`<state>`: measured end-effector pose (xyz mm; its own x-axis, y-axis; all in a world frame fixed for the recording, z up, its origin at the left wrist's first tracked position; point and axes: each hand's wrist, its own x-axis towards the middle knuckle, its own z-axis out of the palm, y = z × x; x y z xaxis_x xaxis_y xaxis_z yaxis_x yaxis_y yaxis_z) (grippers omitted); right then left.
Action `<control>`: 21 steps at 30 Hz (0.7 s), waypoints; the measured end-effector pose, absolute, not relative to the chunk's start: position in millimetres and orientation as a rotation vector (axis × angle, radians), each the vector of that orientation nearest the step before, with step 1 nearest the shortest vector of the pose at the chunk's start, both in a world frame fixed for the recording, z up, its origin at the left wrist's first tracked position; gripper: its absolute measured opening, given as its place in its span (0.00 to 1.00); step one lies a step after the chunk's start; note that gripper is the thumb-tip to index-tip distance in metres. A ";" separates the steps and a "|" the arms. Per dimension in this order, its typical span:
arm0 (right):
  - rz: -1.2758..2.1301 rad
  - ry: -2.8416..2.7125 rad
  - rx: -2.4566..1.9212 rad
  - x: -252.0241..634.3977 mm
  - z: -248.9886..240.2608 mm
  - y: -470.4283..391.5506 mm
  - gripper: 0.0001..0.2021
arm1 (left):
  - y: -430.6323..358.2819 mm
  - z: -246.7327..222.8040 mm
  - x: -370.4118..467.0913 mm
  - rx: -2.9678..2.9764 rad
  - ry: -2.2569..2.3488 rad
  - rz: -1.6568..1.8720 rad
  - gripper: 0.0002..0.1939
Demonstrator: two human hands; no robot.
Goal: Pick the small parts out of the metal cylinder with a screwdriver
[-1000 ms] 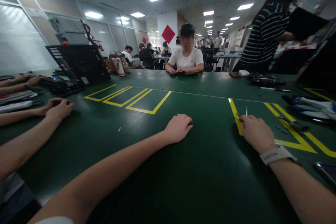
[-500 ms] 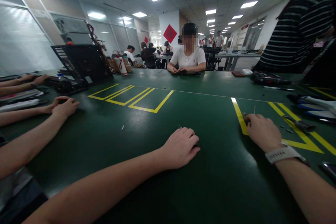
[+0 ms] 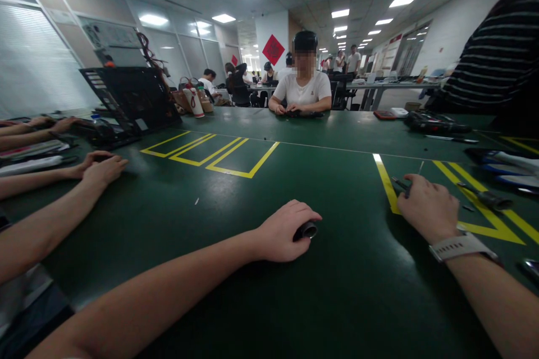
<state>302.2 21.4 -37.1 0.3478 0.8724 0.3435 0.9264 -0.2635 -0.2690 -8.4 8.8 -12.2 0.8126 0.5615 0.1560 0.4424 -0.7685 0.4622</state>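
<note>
Head view, single entry. Left hand point(image 3: 282, 233): palm down on the green table mat point(image 3: 328, 291), fingers curled loosely over a small dark cylindrical part point(image 3: 306, 230), which lies on the mat under the fingertips with its ringed end showing toward the thumb side; the hold is a light cupping that pins the part to the surface, seemingly to stop it rolling, not a lifted pinch. Right hand point(image 3: 427, 207): resting on the mat at the inner end of a yellow tape outline point(image 3: 385, 182), fingers closed around a thin metal tool point(image 3: 415, 178) whose slim shaft slants up and away past the knuckles; the fingertip end of the grip is hidden by the hand, so how tightly it is pinched cannot be told. White wristwatch point(image 3: 461, 245) on that wrist. Black-handled screwdriver point(image 3: 484, 197) lies across the yellow tape just right of the right hand, a few small dark bits beside it, kept within reach. Farther right, blue-and-white packets point(image 3: 505, 165). Second yellow tape outline point(image 3: 210, 154) at left centre, nothing in it. Co-worker's hands point(image 3: 101, 168) clasped on the mat at left; open black computer case point(image 3: 130, 98) behind them. Seated person in white shirt point(image 3: 304, 90) across the table, hands on a dark item. Standing person in striped shirt point(image 3: 497, 61) at far right.
</note>
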 end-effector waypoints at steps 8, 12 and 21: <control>-0.144 -1.418 -1.735 269.7 -31.5 14.5 0.22 | 16.9 -19.4 -11.6 2.486 0.659 0.464 0.20; 0.193 -1.384 -1.445 228.3 -19.5 0.1 0.16 | 18.7 -22.5 -10.8 2.379 0.656 0.618 0.18; 1.216 -1.040 -0.869 174.4 7.0 -44.6 0.21 | 17.5 -35.1 -6.5 2.087 0.769 0.882 0.20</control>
